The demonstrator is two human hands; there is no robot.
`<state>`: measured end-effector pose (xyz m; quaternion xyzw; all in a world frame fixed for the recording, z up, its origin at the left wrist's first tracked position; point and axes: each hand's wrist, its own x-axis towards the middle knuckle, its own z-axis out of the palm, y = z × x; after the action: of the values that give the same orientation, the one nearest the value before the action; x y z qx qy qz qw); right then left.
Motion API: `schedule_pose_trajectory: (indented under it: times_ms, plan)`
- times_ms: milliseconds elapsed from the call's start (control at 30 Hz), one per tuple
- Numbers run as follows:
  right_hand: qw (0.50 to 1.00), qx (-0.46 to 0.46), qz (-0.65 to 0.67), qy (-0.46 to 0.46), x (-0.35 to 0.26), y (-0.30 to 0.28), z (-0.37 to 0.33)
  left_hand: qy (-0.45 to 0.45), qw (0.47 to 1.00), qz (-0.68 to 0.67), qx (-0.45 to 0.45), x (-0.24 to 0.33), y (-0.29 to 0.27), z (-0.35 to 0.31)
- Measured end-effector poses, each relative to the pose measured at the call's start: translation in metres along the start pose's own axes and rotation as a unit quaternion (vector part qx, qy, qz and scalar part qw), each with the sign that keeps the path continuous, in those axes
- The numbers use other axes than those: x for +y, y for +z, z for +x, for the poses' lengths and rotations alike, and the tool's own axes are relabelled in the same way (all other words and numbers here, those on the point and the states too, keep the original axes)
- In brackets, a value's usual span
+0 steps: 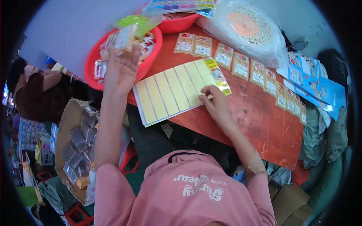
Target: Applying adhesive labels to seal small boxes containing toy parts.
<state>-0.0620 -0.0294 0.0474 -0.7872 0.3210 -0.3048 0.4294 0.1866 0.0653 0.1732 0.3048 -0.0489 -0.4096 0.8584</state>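
Note:
My left hand (122, 69) reaches over a red plastic basin (90, 75) at the upper left, palm up with its fingers stretched apart. Just beyond the fingertips is a small clear package with white pieces (124, 37); whether the fingers touch it I cannot tell. Inside the basin lie more small packages and a bright green plastic bag (135, 22). Over the right part of a stack of pale yellow printed card sheets (169, 90), my right hand (215, 105) has its fingers curled together in a pinch. What they hold, if anything, is too small to make out.
Several small trays with white pellets (240, 66) run in a curved row along the red table (260, 124). Behind them sits a large clear bag of pellets (249, 26). Blue printed cards (313, 83) lie at the right. A carton of clear plastic boxes (62, 158) stands lower left.

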Motion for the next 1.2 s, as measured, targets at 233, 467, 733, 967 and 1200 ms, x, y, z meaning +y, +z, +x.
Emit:
schedule_pose_trajectory:
  times_ms: [233, 467, 733, 967, 1200]
  plan:
    - [0.938, -0.03, -0.26, -0.226, 0.034, 0.007, 0.106, 0.146, 0.74, 0.623, -0.206, -0.084, -0.047, 0.002]
    - [0.931, -0.01, -0.287, -0.228, 0.066, 0.024, 0.099, 0.258, 0.511, 0.808, -0.14, -0.174, -0.059, 0.076]
    - [0.977, 0.043, -0.188, -0.095, 0.054, -0.049, 0.023, 0.312, 0.512, 0.754, -0.269, -0.2, -0.052, 0.02]
    - [0.909, -0.002, -0.346, -0.232, 0.063, -0.056, 0.037, 0.264, 0.516, 0.778, -0.245, -0.205, -0.048, 0.02]
    - [0.861, -0.007, -0.416, -0.292, 0.067, -0.059, 0.031, 0.256, 0.514, 0.783, -0.237, -0.206, -0.046, 0.022]
